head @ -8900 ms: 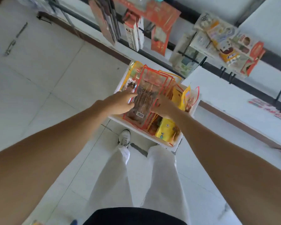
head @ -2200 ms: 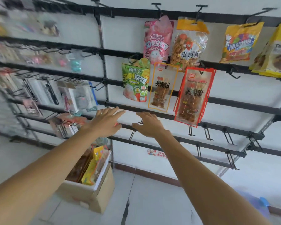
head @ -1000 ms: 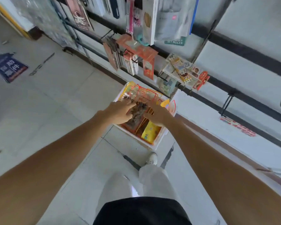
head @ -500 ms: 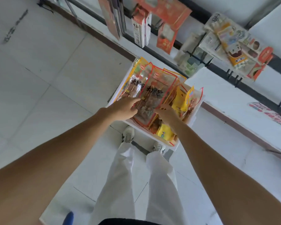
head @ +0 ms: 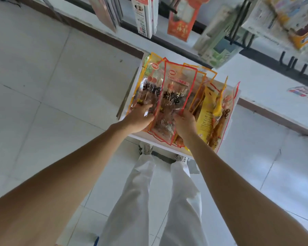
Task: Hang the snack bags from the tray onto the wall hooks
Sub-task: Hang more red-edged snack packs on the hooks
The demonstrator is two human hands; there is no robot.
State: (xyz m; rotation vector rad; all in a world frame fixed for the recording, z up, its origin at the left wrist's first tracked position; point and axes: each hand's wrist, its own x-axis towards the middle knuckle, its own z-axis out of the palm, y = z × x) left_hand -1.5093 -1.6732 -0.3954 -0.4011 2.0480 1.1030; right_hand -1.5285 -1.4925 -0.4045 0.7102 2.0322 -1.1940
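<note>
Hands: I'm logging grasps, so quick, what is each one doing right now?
Left hand: grips the left red-edged bag.
Right hand: grips the front red-edged bag.

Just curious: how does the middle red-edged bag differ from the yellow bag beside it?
The red-edged bag is see-through, the yellow bag opaque. The red-edged bag is on top, gripped by the right hand; the yellow bag is tucked lower, partly covered. Both are flat snack bags.

Shop, prob. a small convenience store: black wall rail (head: 267, 58) w/ hooks (head: 292, 63), retail packs (head: 180, 20) hanging in rows off the wall, tray (head: 146, 138) crammed w/ snack bags (head: 178, 89) on pale tiled floor (head: 43, 86) below.
</note>
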